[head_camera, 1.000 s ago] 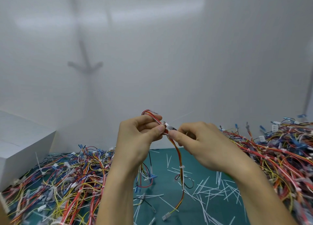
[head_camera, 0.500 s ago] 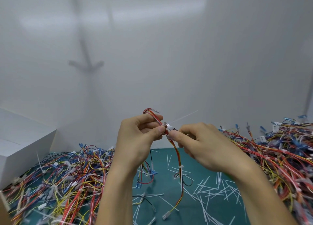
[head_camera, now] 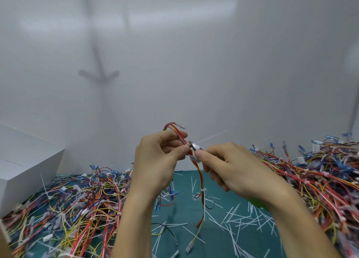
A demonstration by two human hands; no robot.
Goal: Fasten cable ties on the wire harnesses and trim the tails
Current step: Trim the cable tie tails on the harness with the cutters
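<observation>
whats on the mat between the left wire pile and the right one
Head view: teal mat strewn with cut white tie tails, and the harness from the hands dangling over it.

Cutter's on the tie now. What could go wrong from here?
1. The cutter in the right hand has its tip right against the harness wires and the left hand thumb. A slightly off bite could nick insulation or skin.
2. The tail points up and right, unheld. Once cut, it may fly off instead of dropping on the mat.
</observation>
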